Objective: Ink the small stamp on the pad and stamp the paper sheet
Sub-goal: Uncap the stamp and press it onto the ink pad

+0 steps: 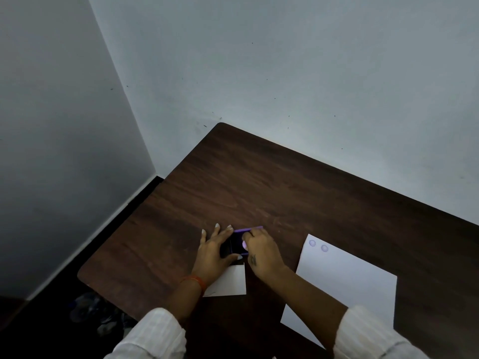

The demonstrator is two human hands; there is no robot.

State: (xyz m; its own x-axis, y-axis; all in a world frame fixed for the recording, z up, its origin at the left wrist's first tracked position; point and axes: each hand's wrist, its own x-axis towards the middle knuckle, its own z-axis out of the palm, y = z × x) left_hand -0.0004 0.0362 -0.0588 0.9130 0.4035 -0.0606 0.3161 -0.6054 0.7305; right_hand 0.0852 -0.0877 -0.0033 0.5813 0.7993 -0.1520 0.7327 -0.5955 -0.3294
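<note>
A dark ink pad (234, 246) in a purple case lies open on the brown table (259, 182), its purple lid (248, 229) raised at the back. My left hand (213, 248) holds the pad from the left, fingers spread and thumb along its front edge. My right hand (259, 251) is curled over the pad's right side, closed on the small stamp (244, 245), of which only a pale purple round end shows, down on the pad. The white paper sheet (347, 283) lies to the right and carries two round purple stamp marks (318, 245) near its far corner.
A smaller white paper (232, 281) lies just in front of the pad, partly under my left wrist. The table stands in a corner against pale walls. Its left edge drops to a dark floor with some dim objects (90, 309).
</note>
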